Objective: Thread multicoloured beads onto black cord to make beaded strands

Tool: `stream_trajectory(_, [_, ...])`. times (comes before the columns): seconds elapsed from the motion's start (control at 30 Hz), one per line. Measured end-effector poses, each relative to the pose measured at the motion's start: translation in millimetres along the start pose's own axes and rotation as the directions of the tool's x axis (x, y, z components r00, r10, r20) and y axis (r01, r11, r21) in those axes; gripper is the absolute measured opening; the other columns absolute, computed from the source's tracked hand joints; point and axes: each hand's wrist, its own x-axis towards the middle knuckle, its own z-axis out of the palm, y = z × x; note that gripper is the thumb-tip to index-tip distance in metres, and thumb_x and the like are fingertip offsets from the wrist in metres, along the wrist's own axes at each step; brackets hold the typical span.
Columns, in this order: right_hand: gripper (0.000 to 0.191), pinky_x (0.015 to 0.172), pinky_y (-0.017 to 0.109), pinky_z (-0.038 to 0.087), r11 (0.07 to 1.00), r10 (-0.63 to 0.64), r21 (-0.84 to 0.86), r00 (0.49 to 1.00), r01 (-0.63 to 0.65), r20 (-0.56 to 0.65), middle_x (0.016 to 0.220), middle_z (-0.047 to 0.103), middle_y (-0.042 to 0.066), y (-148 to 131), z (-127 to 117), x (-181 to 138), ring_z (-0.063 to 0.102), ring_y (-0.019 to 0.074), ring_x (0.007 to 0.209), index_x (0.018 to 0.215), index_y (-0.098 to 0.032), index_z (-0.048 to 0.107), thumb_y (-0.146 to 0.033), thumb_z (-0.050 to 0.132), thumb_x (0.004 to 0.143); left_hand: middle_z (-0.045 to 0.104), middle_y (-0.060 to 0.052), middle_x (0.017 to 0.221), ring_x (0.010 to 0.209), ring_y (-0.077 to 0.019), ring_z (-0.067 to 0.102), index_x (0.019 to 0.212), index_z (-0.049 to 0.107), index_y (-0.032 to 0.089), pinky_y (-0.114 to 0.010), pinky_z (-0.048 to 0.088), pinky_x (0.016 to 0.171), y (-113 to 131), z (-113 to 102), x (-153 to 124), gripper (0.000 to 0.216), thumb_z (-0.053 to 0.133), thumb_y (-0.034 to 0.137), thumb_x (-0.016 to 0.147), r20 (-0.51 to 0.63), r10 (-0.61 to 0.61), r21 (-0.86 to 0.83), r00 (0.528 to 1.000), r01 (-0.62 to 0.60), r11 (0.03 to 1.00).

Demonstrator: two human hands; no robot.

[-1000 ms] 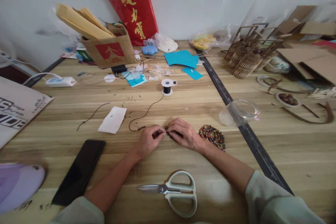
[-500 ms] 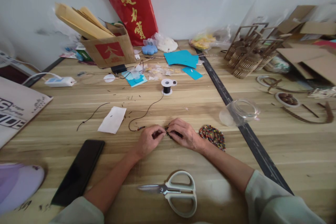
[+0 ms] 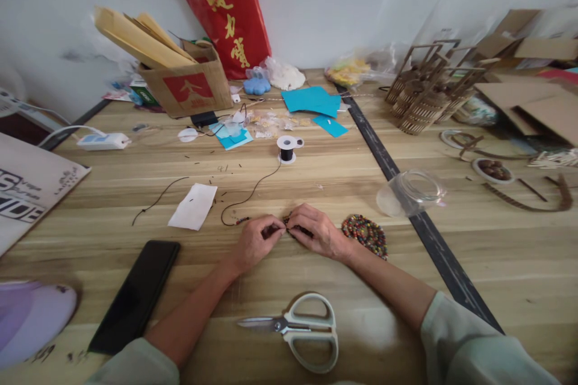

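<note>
Beads [image 3: 287, 218], small and dark, are pinched between fingertips of my left hand [image 3: 259, 242] and right hand [image 3: 315, 231] at the clock's centre. From there, a white spool [image 3: 281, 143] of thin black cord [image 3: 286, 155] stands at twelve, a coiled multicoloured strand [image 3: 365, 232] at three, steel-bladed scissors [image 3: 282, 325] at six.

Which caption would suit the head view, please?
Left hand and right hand pinch close together at a beaded cord, between thread spool and scissors.

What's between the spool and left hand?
In the head view, black cord curves from the spool to a few small beads just beside the left hand.
</note>
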Motion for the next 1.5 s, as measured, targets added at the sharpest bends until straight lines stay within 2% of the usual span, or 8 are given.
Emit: stream_trajectory(1.5, [0.007, 0.078, 0.035, 0.052, 1.000, -0.001, 0.003, 1.000, 0.001, -0.005, 0.087, 0.065, 0.009, 1.0, 1.3, -0.7, 0.058, 0.0206, 0.088, 0.095, -0.019, 0.057, -0.017, 0.051, 0.093, 0.064, -0.001, 0.065, 0.056, -0.0104, 0.054, 0.074, 0.067, 0.014, -0.020, 0.043, 0.056, -2.3, 0.9, 0.0, 0.007, 0.061, 0.013, 0.078, 0.005, -0.001, -0.020, 1.000, 0.001, 1.000])
